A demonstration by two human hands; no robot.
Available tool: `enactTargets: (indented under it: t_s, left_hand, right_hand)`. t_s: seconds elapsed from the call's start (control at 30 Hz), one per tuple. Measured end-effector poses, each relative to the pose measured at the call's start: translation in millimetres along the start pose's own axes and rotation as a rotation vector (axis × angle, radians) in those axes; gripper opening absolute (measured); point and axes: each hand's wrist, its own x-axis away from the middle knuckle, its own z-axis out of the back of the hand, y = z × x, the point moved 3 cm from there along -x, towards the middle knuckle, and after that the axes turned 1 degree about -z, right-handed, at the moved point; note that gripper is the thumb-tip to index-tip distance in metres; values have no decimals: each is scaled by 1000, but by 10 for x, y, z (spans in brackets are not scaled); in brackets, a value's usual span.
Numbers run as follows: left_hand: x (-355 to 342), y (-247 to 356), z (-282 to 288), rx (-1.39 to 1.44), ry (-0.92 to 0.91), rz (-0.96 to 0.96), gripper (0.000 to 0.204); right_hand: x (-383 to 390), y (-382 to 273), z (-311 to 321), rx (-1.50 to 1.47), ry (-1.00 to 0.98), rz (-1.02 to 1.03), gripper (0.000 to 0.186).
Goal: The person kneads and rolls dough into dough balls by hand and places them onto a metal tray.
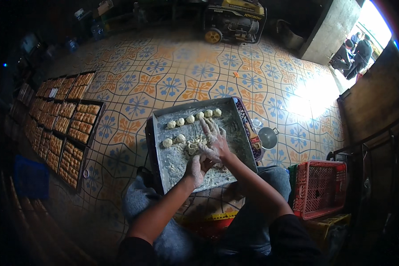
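Note:
In front of me is a large square metal tray (164,170), its floor dusted with flour. A row of several pale dough balls (190,119) runs along its far side. Two more dough balls (167,142) sit at the left, with a looser, flattened piece of dough (193,146) beside them. My right hand (215,142), coated in flour, reaches over the tray with fingers stretched and spread, their tips close to the far row. My left hand (197,169), also floury, is bent just below the right one. Its fingers are partly hidden, so any hold is unclear.
Trays of golden baked rolls (71,128) cover the floor at left. A brush (254,138) and a metal pan (268,138) are right of the tray. Red crates (321,189) stand near my right knee. A generator (233,22) is at the back; people (353,55) are beyond the doorway.

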Motion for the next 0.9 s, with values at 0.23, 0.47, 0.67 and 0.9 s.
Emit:
enactTargets:
  t_s: [0.23,0.47,0.67,0.9]
  left_hand:
    - [-68,323,-62,-62,39,-56,36]
    - [-215,578,149,-40,136,-209,32]
    - [-367,919,266,133,147,-273,29]
    - [-135,1302,415,222,151,-330,34]
  right_hand:
    - [-167,566,-379,-483,-37,-154,75]
    - [-249,1890,-843,-138,-248,-724,48]
    - [-175,2200,-1313,240,-105,-401,59]
    - [-276,1555,-1616,-220,-54,-527,35]
